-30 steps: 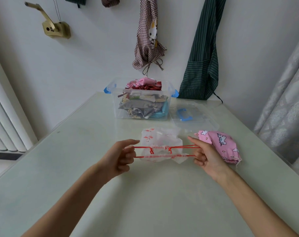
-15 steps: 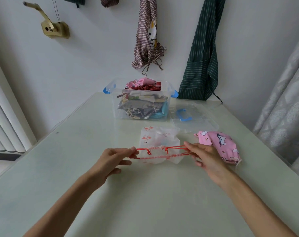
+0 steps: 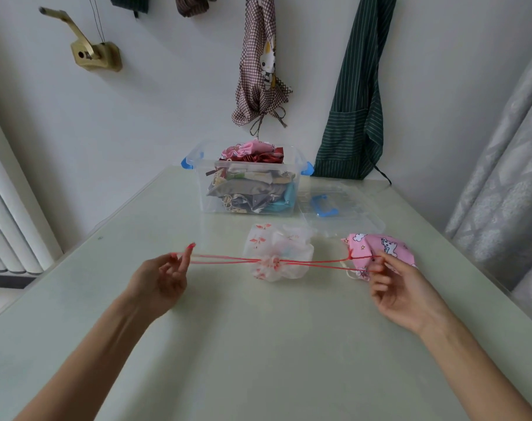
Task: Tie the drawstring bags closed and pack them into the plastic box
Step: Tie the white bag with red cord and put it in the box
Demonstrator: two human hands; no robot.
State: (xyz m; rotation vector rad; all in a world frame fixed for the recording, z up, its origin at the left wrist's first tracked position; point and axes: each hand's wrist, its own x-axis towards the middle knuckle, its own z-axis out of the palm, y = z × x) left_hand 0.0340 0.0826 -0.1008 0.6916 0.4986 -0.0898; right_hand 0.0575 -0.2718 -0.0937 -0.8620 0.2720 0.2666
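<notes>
Pale green table (image 3: 258, 344) carries the clear plastic box (image 3: 248, 180) of bags at its far side. Nearer, the white drawstring bag (image 3: 278, 253) lies cinched; left hand (image 3: 161, 279) and right hand (image 3: 401, 291) pinch its red cords (image 3: 222, 259), stretched apart.

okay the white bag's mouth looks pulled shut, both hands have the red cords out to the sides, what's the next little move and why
Probably cross the two red cords over the gathered mouth of the white bag to start a knot: left hand and right hand hold them taut, but nothing is tied yet.
</notes>
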